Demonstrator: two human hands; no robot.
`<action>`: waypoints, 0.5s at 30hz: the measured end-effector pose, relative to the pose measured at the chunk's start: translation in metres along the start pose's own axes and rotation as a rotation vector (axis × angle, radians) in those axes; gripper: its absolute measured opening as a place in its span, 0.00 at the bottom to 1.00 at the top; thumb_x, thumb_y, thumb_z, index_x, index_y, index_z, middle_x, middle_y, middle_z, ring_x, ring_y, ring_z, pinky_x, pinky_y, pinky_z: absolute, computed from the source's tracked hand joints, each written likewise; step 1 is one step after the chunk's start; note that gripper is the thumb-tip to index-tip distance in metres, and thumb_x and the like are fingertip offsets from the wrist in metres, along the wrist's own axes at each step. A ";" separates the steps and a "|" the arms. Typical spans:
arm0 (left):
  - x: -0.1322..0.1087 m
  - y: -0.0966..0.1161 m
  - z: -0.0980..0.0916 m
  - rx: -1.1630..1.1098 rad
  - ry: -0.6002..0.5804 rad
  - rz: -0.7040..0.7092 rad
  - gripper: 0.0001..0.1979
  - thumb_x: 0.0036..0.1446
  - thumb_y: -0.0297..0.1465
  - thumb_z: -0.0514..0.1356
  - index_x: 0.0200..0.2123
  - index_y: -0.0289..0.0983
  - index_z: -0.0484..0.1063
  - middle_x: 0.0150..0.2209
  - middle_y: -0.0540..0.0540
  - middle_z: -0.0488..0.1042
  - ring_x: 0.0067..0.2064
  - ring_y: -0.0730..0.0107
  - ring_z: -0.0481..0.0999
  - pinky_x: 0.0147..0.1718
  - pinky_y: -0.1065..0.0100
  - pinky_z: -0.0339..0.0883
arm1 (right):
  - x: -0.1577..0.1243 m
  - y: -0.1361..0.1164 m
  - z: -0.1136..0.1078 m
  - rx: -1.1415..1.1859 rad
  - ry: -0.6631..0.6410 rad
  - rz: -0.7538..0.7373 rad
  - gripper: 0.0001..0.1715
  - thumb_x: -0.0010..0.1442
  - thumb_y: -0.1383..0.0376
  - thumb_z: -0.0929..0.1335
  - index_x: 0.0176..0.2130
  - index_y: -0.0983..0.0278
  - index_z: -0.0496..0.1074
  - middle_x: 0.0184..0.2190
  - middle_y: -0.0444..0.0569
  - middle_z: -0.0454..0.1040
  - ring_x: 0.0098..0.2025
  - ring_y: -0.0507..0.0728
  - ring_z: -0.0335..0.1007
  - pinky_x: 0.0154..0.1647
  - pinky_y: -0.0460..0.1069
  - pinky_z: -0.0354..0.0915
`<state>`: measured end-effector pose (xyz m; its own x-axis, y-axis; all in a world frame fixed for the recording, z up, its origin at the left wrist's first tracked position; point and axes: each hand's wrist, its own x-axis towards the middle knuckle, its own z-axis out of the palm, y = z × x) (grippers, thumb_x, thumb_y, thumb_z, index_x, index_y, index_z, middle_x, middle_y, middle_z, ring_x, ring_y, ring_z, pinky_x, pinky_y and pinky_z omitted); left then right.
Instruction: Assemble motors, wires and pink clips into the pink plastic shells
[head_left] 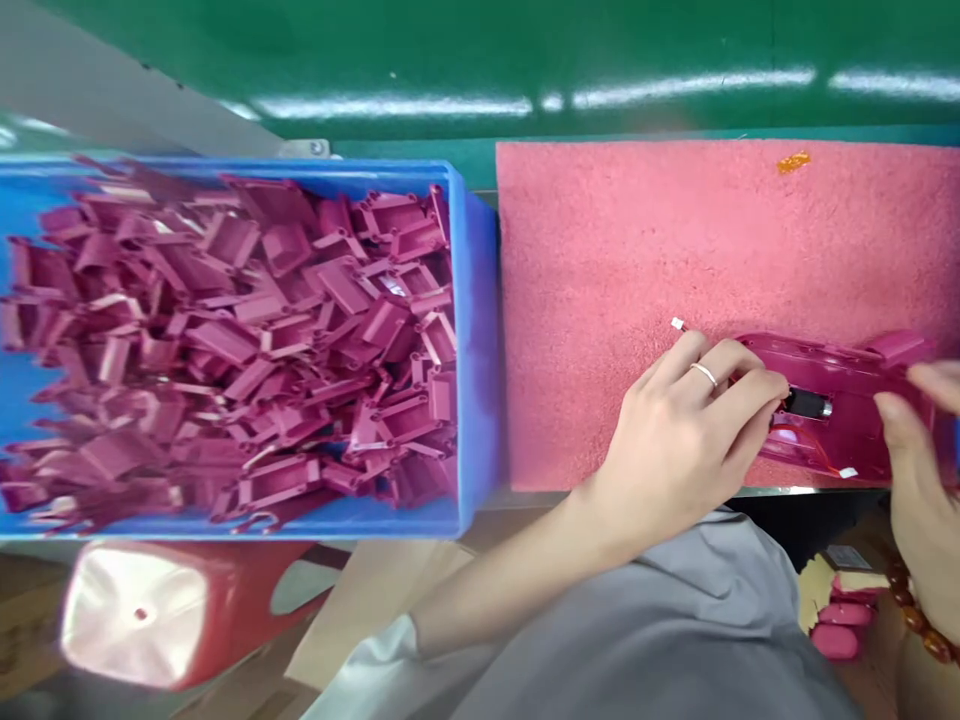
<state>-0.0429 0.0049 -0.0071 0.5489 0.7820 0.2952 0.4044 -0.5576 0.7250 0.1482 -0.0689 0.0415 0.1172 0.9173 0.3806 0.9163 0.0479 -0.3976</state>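
Observation:
A magenta plastic shell (862, 430) lies on the pink mat with its hollow side up. Inside it sits a black cylindrical motor (808, 403) with a metal end. A thin red wire curves to a white connector (847, 473). My left hand (694, 420), a ring on one finger, reaches over the shell's left end. Its fingers are bent and closed beside the motor; what they pinch is hidden. Another white connector (678, 324) pokes out past its knuckles. At the shell's right end, my right hand (919, 460) is slightly blurred, thumb and fingers apart, partly cut off by the frame.
To the left stands a blue bin (476, 350) heaped with small magenta plastic parts (247, 330). The pink mat (600, 230) carries an orange-yellow scrap (793, 162). Below are a red stool (232, 610), cardboard (375, 600) and pink pieces (840, 625) beside my lap.

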 end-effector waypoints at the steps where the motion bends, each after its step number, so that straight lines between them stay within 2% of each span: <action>1: 0.000 0.000 0.000 0.007 0.001 0.004 0.07 0.75 0.27 0.59 0.43 0.38 0.78 0.42 0.47 0.83 0.40 0.68 0.74 0.44 0.63 0.71 | 0.001 -0.002 -0.002 0.040 -0.060 -0.069 0.09 0.73 0.75 0.77 0.52 0.71 0.80 0.50 0.54 0.75 0.47 0.63 0.74 0.51 0.56 0.69; 2: 0.000 0.000 -0.001 0.011 0.002 0.006 0.07 0.75 0.27 0.59 0.43 0.38 0.77 0.42 0.47 0.83 0.40 0.67 0.74 0.45 0.62 0.71 | 0.002 -0.003 -0.003 0.064 -0.126 -0.142 0.07 0.73 0.75 0.76 0.51 0.71 0.79 0.48 0.52 0.76 0.45 0.60 0.74 0.49 0.54 0.69; 4: 0.000 0.000 -0.001 0.012 0.005 0.009 0.06 0.74 0.26 0.60 0.43 0.38 0.77 0.42 0.48 0.83 0.41 0.67 0.75 0.47 0.62 0.71 | 0.002 -0.002 -0.004 0.097 -0.222 -0.243 0.06 0.75 0.73 0.76 0.51 0.73 0.78 0.49 0.52 0.75 0.48 0.59 0.73 0.51 0.53 0.70; 6: 0.000 0.000 -0.001 0.006 0.000 0.009 0.06 0.74 0.26 0.60 0.43 0.38 0.77 0.42 0.47 0.82 0.41 0.67 0.75 0.46 0.62 0.72 | 0.002 0.000 -0.004 0.121 -0.269 -0.227 0.06 0.79 0.73 0.72 0.54 0.72 0.76 0.53 0.52 0.73 0.52 0.59 0.73 0.54 0.54 0.70; 10: -0.001 0.000 -0.002 -0.006 -0.014 0.009 0.06 0.74 0.26 0.59 0.44 0.38 0.77 0.42 0.46 0.82 0.40 0.66 0.74 0.44 0.62 0.73 | 0.005 0.000 -0.010 0.157 -0.358 -0.182 0.10 0.80 0.77 0.66 0.57 0.70 0.73 0.54 0.53 0.72 0.53 0.60 0.73 0.53 0.55 0.71; 12: 0.000 0.001 -0.004 -0.010 -0.034 0.003 0.07 0.74 0.25 0.58 0.44 0.37 0.77 0.43 0.45 0.81 0.41 0.65 0.74 0.43 0.62 0.72 | 0.010 0.000 -0.015 0.106 -0.428 -0.223 0.08 0.82 0.76 0.65 0.55 0.72 0.73 0.51 0.54 0.73 0.52 0.60 0.74 0.52 0.53 0.70; 15: 0.000 0.003 -0.007 -0.002 -0.069 -0.009 0.08 0.73 0.24 0.58 0.44 0.36 0.78 0.44 0.45 0.82 0.41 0.65 0.74 0.42 0.61 0.73 | 0.018 0.002 -0.021 0.033 -0.507 -0.338 0.10 0.84 0.74 0.64 0.49 0.75 0.74 0.49 0.56 0.73 0.54 0.63 0.73 0.53 0.52 0.67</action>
<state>-0.0465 0.0053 -0.0001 0.5943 0.7659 0.2452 0.4083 -0.5501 0.7285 0.1603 -0.0610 0.0650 -0.3824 0.9227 0.0486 0.8576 0.3740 -0.3530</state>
